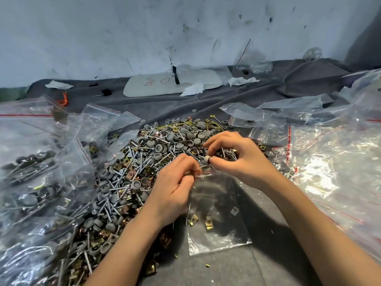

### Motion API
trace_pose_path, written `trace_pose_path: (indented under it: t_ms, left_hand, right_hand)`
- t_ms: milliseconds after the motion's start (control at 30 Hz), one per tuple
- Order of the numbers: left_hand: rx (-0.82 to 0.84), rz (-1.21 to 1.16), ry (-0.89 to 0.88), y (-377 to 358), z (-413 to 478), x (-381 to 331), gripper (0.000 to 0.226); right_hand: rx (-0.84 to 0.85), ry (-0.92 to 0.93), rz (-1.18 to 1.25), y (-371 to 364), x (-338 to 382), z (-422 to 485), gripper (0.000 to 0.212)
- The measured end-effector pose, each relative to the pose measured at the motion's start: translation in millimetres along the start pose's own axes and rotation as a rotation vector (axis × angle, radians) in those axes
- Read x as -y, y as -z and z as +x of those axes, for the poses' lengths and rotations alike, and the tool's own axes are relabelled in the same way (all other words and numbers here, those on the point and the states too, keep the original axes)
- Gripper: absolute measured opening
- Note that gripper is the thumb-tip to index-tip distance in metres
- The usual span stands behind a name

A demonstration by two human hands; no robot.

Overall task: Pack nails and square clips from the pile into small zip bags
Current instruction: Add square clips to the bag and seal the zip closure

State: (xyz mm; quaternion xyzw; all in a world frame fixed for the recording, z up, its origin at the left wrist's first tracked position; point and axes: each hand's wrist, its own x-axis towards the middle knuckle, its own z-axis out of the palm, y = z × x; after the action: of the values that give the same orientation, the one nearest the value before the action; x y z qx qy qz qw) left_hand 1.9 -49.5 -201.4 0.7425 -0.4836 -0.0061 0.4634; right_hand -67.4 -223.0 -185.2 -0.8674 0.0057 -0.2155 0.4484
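Note:
A big pile (pixel 132 168) of long nails, grey caps and brass square clips covers the grey cloth in the middle. A small clear zip bag (pixel 216 228) with a red zip line lies in front of it, holding three brass square clips near its bottom. My left hand (pixel 173 193) pinches the bag's mouth at its left side. My right hand (pixel 241 157) holds a bundle of nails (pixel 226 154) and a grey cap (pixel 206 159) just above the bag's opening.
Filled zip bags (pixel 31 172) of nails and caps are stacked at the left. Empty clear bags (pixel 334 162) spread over the right. A white board (pixel 173 83) and crumpled tissues lie at the back by the wall. Grey cloth (pixel 247 269) shows in front.

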Motion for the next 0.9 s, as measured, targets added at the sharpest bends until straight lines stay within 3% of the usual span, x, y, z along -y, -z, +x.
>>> trace_pose_path:
  t_ms: [167, 267, 333, 433, 533, 767, 900]
  left_hand:
    - [0.008, -0.035, -0.034, -2.0, -1.2, -1.4, 0.011]
    - [-0.011, -0.077, -0.022, -1.5, -2.0, -0.2, 0.008]
    - [-0.046, -0.106, -0.012, -1.2, -2.2, -0.1, 0.005]
    - [-0.101, -0.111, -0.026, -0.9, -2.4, -0.5, 0.019]
    - [-0.137, -0.098, -0.034, -0.3, -2.4, -2.1, 0.02]
    - [-0.151, -0.112, 0.014, 0.4, -2.9, -1.2, 0.008]
    - [-0.128, -0.118, 0.022, 0.0, -2.6, -0.1, 0.008]
  right_hand:
    - [-0.037, -0.004, 0.062, 3.2, 0.6, -0.8, 0.006]
    - [-0.215, 0.004, 0.16, 4.4, -4.4, 1.6, 0.012]
    - [-0.314, -0.011, 0.06, 5.0, -12.2, 3.9, 0.012]
    - [-0.188, -0.064, -0.268, 1.0, -30.3, 7.1, 0.015]
    - [-0.008, -0.1, -0.358, -5.9, -43.5, 6.8, 0.025]
    - [-0.011, -0.034, -0.456, -8.4, -45.2, 7.6, 0.027]
    - [-0.13, -0.04, -0.307, -8.1, -36.0, 7.7, 0.021]
